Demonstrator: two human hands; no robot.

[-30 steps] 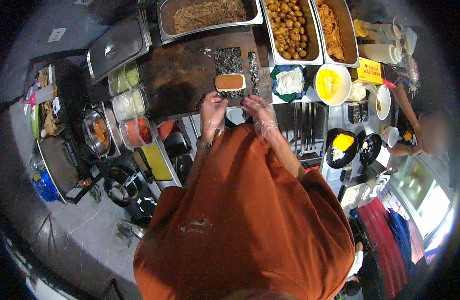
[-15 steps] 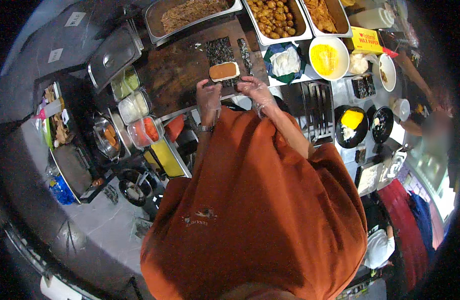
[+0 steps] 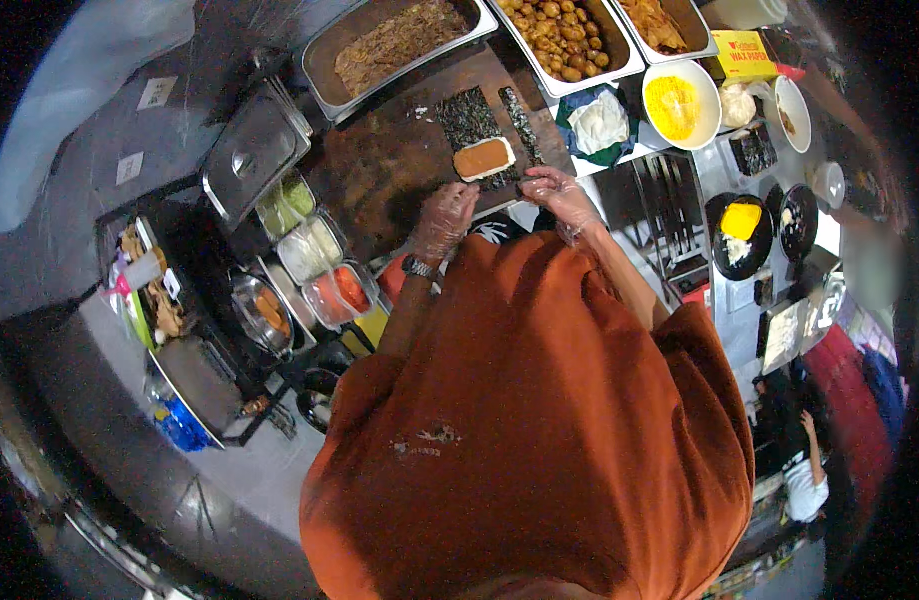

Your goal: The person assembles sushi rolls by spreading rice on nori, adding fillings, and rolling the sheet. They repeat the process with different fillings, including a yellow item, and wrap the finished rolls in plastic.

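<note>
A dark seaweed sheet (image 3: 471,118) lies on the brown cutting board (image 3: 389,165), with an orange-topped rice block (image 3: 483,158) on its near end. My left hand (image 3: 444,218), in a clear glove with a wristwatch, rests at the sheet's near left edge. At the near right corner, right beside the block, is my gloved right hand (image 3: 554,192). Both hands have bent fingers and hold nothing that I can make out. A narrow seaweed strip (image 3: 525,124) lies to the right of the sheet.
Steel trays of shredded filling (image 3: 394,40), fried balls (image 3: 564,35) and another food (image 3: 659,22) line the back. Small tubs (image 3: 309,250) sit left. A white bowl of yellow food (image 3: 676,105), black pans (image 3: 741,232) and a cloth (image 3: 597,122) stand right.
The view has shifted as my head moved. My hands stay at the near edge of the seaweed sheet beside the rice block, with little visible change.
</note>
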